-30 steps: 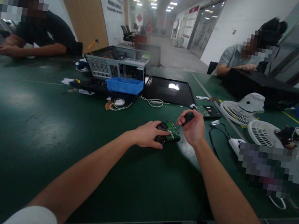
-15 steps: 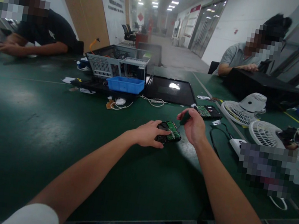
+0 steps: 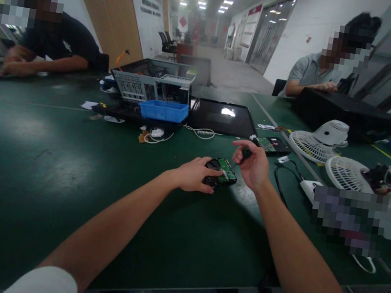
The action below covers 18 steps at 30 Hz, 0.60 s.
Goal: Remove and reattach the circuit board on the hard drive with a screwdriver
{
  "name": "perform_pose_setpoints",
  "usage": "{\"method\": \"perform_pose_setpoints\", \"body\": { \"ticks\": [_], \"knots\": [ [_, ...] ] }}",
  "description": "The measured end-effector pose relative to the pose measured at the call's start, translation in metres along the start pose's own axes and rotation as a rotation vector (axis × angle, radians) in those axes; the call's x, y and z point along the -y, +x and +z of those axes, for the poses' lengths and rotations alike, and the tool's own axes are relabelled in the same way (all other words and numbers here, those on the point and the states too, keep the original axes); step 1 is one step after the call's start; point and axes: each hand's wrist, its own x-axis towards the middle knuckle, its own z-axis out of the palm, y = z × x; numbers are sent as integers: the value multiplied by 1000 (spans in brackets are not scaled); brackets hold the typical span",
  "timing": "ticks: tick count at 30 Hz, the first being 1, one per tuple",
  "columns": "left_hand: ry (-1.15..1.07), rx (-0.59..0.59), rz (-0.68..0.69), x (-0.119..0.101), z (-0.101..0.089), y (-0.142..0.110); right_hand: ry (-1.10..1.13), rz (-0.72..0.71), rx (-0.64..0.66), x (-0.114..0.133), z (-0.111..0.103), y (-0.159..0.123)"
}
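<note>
A black hard drive [image 3: 223, 175] with a green circuit board on top lies on the dark green table [image 3: 65, 170]. My left hand [image 3: 193, 175] grips its left side, fingers wrapped over the edge. Just to the right, my right hand [image 3: 252, 164] is closed round a dark-handled screwdriver [image 3: 243, 157] whose tip points down at the board. A second hard drive [image 3: 272, 146] with a green board lies farther back on the right.
An open computer case [image 3: 153, 85], a blue tray [image 3: 164, 110] and a black side panel [image 3: 222, 117] stand behind. Two white fans [image 3: 317, 141] and a black cable [image 3: 282, 180] lie at the right. Two other people sit at the far side.
My right hand has shifted slightly on the screwdriver, with its fingers turned. My left hand stays on the hard drive.
</note>
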Motion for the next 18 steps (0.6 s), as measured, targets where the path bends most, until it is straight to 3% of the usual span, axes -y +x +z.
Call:
{"method": "perform_pose_setpoints", "body": {
  "ticks": [9, 18],
  "knots": [
    [-2, 1, -2, -2, -2, -2, 43, 35, -97, -4, -3, 2],
    [6, -2, 4, -1, -1, 0, 45, 72, -45, -3, 0, -2]
  ]
}}
